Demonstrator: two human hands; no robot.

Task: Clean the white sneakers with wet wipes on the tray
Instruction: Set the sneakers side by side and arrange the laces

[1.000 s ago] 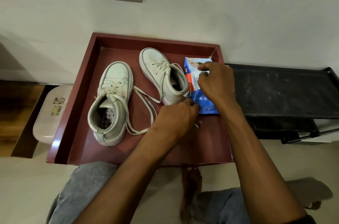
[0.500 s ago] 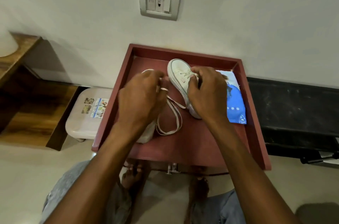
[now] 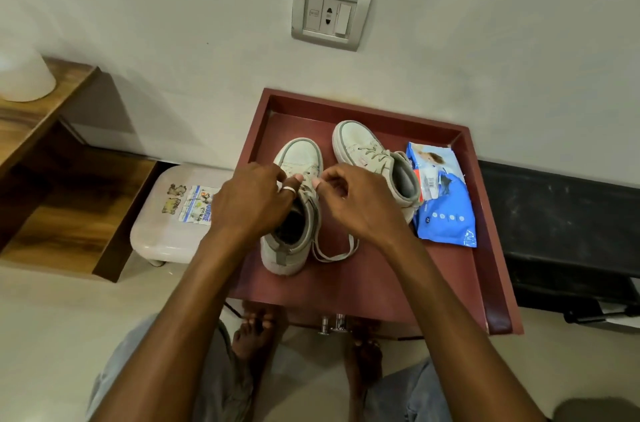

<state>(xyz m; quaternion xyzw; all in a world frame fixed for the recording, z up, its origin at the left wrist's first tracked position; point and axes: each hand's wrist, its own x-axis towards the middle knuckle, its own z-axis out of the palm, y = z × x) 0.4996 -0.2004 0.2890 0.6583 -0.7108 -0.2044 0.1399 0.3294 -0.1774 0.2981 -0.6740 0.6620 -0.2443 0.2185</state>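
Both hands meet over the nearer sneaker (image 3: 300, 158) on the red tray (image 3: 498, 286), the left hand (image 3: 252, 203) and right hand (image 3: 356, 205) with fingers curled, pinching it at the lace-up front, thumbs almost touching. Its loose laces (image 3: 334, 253) trail beneath the right wrist. The second sneaker (image 3: 367, 151) lies just beyond the right hand, touching the blue wet wipes pack (image 3: 445, 210).
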